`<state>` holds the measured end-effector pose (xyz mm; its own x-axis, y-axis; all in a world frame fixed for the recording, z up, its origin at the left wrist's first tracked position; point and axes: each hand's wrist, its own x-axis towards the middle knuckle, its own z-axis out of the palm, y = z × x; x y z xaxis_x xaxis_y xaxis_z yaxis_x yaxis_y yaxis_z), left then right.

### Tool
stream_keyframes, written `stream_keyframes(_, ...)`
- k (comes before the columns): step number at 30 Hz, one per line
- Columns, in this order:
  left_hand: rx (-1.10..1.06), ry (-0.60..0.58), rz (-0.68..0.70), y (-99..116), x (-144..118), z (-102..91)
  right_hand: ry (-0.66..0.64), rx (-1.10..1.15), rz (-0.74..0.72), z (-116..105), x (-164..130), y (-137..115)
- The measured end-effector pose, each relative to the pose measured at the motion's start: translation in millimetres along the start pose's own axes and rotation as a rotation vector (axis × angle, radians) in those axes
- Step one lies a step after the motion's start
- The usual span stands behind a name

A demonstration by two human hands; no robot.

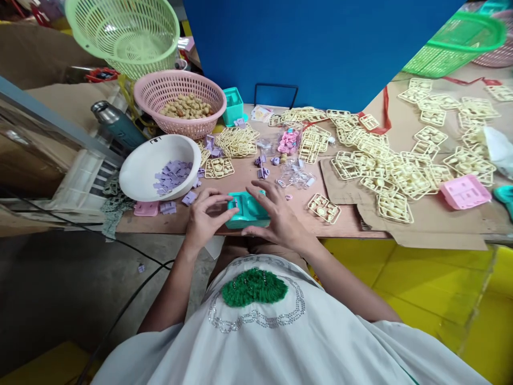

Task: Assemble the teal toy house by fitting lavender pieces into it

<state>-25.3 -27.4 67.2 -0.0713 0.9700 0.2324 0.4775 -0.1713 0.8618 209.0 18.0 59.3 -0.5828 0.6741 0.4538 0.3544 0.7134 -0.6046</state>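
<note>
You have two hands at the table, your left hand (pixel 206 216) and your right hand (pixel 276 216). You can see one teal plastic box (pixel 246 211), one white round bowl (pixel 152 160), one pink plastic basket (pixel 180 88), and two green plastic baskets (pixel 124 32) (pixel 457 45).

Left hand (pixel 206 216) and right hand (pixel 276 214) gripping teal plastic piece (pixel 246 211) at table edge (pixel 352 227). White bowl (pixel 140 168) of purple bits just left; pink basket (pixel 180 91) behind (tan pieces inside). Cream part frames (pixel 385 166) spread to right. Pink tray (pixel 465 191) far right.
</note>
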Motion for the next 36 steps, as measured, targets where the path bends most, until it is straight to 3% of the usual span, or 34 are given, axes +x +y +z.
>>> stream_keyframes(5, 0.201, -0.146, 0.12, 9, 22, -9.5, -0.132, -0.001, 0.009, 18, 1, 12)
stream_keyframes(13, 0.119, -0.303, 0.187, 2, 37, -14.8, -0.151, 0.023, -0.011, 17, 2, 14)
stream_keyframes(20, 0.125, -0.326, 0.188, 3, 37, -14.9, -0.146, 0.062, 0.004, 20, 1, 16)
stream_keyframes(36, 0.123, -0.221, 0.142, 1, 31, -9.5, -0.099, 0.043, -0.022, 23, 1, 16)
